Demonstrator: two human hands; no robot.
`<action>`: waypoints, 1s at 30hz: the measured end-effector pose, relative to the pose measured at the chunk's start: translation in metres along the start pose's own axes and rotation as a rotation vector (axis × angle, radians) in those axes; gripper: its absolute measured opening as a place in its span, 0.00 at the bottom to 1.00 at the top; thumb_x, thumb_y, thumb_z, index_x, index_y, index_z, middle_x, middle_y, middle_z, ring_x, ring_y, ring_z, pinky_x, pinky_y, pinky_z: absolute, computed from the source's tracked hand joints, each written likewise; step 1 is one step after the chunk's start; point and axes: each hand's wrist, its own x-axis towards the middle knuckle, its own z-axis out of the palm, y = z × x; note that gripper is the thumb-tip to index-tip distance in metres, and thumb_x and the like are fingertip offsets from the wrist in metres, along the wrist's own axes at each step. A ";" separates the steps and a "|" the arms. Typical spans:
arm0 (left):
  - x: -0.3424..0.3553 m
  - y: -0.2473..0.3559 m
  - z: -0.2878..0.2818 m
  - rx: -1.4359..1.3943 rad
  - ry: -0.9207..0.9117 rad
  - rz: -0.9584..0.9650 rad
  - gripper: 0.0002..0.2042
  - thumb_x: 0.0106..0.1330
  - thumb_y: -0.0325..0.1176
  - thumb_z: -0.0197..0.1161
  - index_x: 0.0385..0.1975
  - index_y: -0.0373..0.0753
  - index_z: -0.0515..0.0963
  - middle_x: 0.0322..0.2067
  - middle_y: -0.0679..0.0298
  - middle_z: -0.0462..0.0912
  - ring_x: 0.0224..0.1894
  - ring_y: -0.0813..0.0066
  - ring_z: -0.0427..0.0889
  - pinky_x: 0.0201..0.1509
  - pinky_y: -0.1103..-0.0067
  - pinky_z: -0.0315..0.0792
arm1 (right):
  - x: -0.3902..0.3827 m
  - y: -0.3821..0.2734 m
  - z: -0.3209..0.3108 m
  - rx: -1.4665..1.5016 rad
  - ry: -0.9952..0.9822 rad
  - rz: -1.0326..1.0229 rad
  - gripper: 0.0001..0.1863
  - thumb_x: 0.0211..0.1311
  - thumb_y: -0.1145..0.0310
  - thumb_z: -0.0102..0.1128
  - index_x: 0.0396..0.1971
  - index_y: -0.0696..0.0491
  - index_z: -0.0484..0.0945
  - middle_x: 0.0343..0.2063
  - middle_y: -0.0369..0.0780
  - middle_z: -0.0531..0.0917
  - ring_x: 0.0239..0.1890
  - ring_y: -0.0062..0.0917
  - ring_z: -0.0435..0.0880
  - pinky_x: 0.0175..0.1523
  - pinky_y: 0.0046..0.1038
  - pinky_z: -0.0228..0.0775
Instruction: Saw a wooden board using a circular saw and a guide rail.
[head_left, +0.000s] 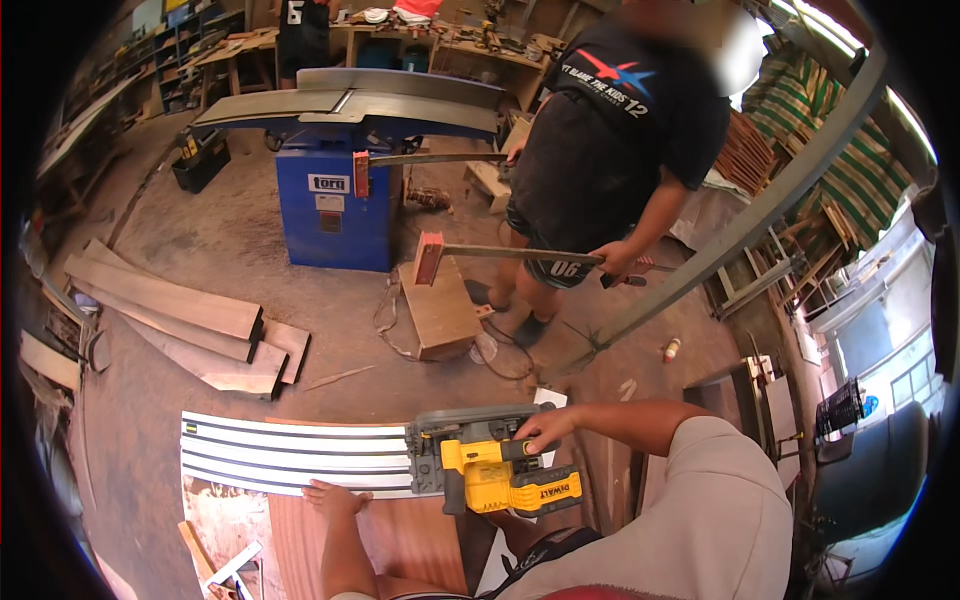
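Grip: right hand (547,431) closed on a yellow-and-black power saw (490,478); left hand (337,498) open, laid palm down at the near edge of a guide rail (300,447). Reddish-brown board (415,535), nearest the person; white rail, black-striped, along its far side; saw, seated on the rail, right of the left hand.

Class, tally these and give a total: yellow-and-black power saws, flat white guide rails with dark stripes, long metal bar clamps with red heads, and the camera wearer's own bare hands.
Yellow-and-black power saw: 1
White guide rail: 1
Metal bar clamps with red heads: 2
Wearer's left hand and right hand: 2
Total: 6
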 end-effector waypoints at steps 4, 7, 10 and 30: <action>0.000 0.001 -0.002 0.013 -0.020 0.003 0.74 0.36 0.61 0.77 0.66 0.22 0.25 0.68 0.30 0.28 0.72 0.38 0.30 0.75 0.61 0.37 | 0.001 0.001 -0.001 0.011 -0.004 -0.005 0.28 0.62 0.52 0.62 0.55 0.58 0.74 0.45 0.36 0.80 0.47 0.19 0.74 0.52 0.24 0.67; -0.002 0.002 -0.004 -0.004 -0.030 -0.009 0.74 0.37 0.61 0.77 0.66 0.21 0.25 0.68 0.29 0.28 0.72 0.38 0.30 0.75 0.60 0.37 | 0.001 0.001 0.000 0.011 -0.011 -0.001 0.28 0.63 0.52 0.61 0.55 0.58 0.74 0.45 0.36 0.80 0.47 0.19 0.74 0.52 0.24 0.67; -0.004 0.002 -0.005 0.036 -0.023 0.000 0.73 0.38 0.61 0.76 0.66 0.22 0.25 0.67 0.30 0.27 0.73 0.38 0.30 0.75 0.61 0.37 | -0.001 0.001 0.001 0.053 -0.015 0.010 0.29 0.63 0.52 0.61 0.55 0.58 0.74 0.46 0.36 0.80 0.48 0.19 0.74 0.52 0.23 0.67; -0.007 0.001 -0.004 0.002 0.021 0.002 0.73 0.36 0.62 0.76 0.66 0.21 0.28 0.68 0.30 0.30 0.73 0.40 0.32 0.75 0.63 0.39 | -0.007 0.000 -0.002 0.020 -0.049 0.039 0.33 0.63 0.49 0.60 0.58 0.60 0.70 0.49 0.36 0.77 0.50 0.19 0.71 0.55 0.23 0.65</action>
